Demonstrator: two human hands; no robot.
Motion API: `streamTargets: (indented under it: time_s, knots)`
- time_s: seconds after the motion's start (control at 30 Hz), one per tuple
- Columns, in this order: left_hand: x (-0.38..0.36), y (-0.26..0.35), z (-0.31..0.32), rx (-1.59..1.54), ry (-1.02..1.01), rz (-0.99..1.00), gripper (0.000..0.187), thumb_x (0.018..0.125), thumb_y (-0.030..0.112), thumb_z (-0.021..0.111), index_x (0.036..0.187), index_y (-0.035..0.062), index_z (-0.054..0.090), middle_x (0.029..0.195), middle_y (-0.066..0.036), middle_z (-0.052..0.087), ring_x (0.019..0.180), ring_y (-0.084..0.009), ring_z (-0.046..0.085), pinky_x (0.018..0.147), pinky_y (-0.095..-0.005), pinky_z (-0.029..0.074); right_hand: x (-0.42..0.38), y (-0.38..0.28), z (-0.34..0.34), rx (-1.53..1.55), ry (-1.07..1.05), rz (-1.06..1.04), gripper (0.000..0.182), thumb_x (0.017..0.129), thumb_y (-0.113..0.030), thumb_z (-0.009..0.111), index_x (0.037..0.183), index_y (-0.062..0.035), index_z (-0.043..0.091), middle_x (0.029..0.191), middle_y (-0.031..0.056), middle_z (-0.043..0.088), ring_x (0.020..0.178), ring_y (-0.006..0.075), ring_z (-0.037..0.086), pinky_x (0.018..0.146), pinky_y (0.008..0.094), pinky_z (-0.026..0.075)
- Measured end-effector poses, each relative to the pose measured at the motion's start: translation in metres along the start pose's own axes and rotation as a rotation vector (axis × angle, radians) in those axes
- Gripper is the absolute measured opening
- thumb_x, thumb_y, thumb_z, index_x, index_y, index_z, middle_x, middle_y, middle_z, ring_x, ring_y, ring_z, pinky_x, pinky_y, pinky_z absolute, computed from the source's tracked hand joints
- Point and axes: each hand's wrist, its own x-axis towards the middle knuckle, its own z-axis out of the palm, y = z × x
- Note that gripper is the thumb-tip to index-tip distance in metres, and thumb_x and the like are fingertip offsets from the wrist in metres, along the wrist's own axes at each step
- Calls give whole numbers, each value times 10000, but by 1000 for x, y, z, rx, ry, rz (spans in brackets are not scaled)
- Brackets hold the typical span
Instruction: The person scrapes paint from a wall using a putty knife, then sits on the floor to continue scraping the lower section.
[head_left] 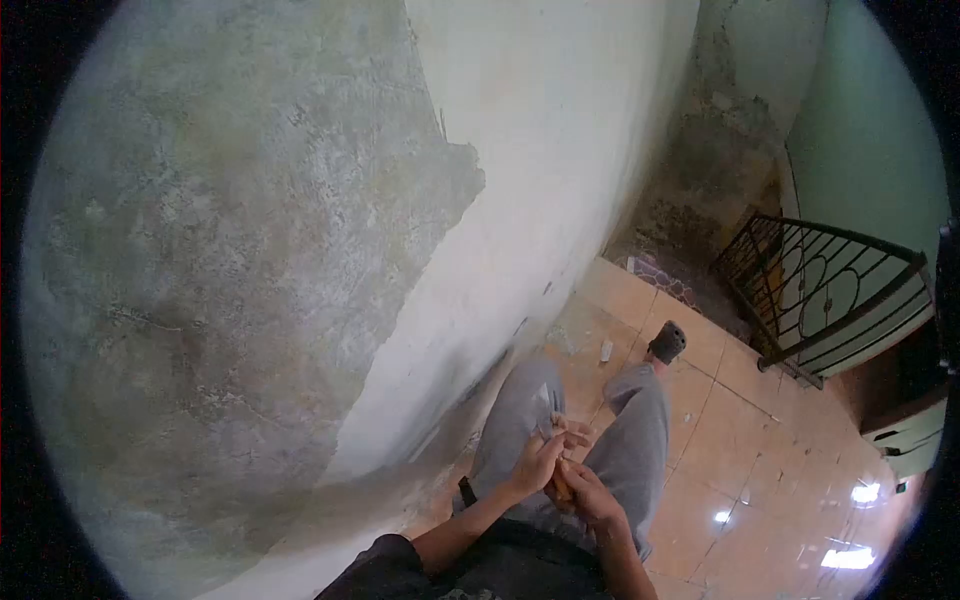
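Both hands meet in front of my lap, over the grey trousers (630,435). My right hand (598,500) is wrapped around the orange-brown handle of what looks like a scraper (563,488). At the other end, my left hand (540,465) is closed with its fingers about the pale, flat blade part. Fingers cover much of the tool, so its full shape is hidden.
Close on the left rises a wall (520,180), part white paint and part bare grey plaster (250,220). A dark metal railing (830,275) stands at the right by a lower area. Pale flakes and bits lie on the orange tiled floor (720,440).
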Motion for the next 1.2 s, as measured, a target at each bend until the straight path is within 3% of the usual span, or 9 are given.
streamTargets:
  time_s: [0.3, 0.43, 0.5, 0.6, 0.67, 0.8, 0.9, 1.03, 1.2]
  knots:
    - [9, 73, 5, -33, 76, -36, 317, 954, 242, 374, 957, -13, 562, 1003, -130, 625, 877, -184, 612, 791, -335, 472, -1, -41, 37, 39, -46, 2, 376, 979, -426, 376, 861, -85, 480, 646, -33, 357, 542, 68, 297, 480, 226, 242]
    - [13, 108, 3, -305, 82, -76, 285, 954, 257, 422, 919, -3, 533, 908, -126, 628, 745, -166, 629, 682, -302, 507, 7, -58, 66, -37, -18, -165, 340, 977, -373, 402, 1145, -78, 413, 700, 12, 430, 505, 68, 332, 431, 210, 245]
    - [19, 135, 6, -239, 203, -56, 420, 955, 385, 409, 825, 7, 542, 736, -172, 617, 603, -224, 619, 623, -346, 518, 7, -73, 86, -61, 33, -184, 372, 977, -350, 411, 1225, -75, 372, 726, 14, 440, 510, 70, 344, 434, 206, 257]
    - [35, 170, 8, -306, 209, -106, 259, 941, 261, 474, 813, 39, 509, 762, -83, 601, 636, -134, 606, 585, -265, 499, 10, -107, 106, -12, 76, -330, 395, 988, -300, 400, 1276, -31, 414, 762, -23, 502, 620, 65, 416, 532, 205, 332]
    - [54, 190, 4, -293, 219, -82, 272, 934, 271, 481, 782, 47, 507, 715, -75, 586, 600, -134, 597, 561, -259, 493, 19, -123, 113, -6, 89, -515, 357, 977, -303, 425, 1211, -34, 425, 730, -8, 499, 580, 64, 422, 496, 207, 322]
    - [78, 247, -11, -293, 119, -7, 343, 922, 299, 470, 679, 59, 502, 559, -47, 521, 433, -158, 537, 454, -267, 456, 30, -169, 135, 3, -113, -322, 303, 954, -387, 435, 981, -86, 462, 691, 26, 476, 480, 67, 366, 385, 203, 233]
    - [86, 265, -20, -319, 61, -21, 426, 940, 309, 425, 594, 69, 492, 495, -46, 480, 412, -171, 508, 538, -319, 501, 36, -183, 151, -5, -61, -285, 330, 955, -410, 431, 890, -92, 489, 590, 6, 443, 437, 65, 338, 382, 210, 221]
    - [89, 274, -10, -443, 116, 56, 56, 843, 124, 447, 832, 79, 416, 689, -73, 514, 447, -201, 507, 497, -339, 478, 25, -206, 149, -81, -53, -200, 366, 959, -427, 417, 844, -91, 507, 534, -2, 413, 400, 66, 317, 381, 212, 221]
    - [88, 283, 19, -520, 102, 88, 191, 733, 11, 407, 900, 89, 361, 792, -97, 493, 451, -203, 480, 473, -349, 466, -3, -238, 141, -115, -104, -164, 435, 964, -437, 404, 734, -80, 493, 533, -15, 437, 434, 52, 362, 399, 217, 257]
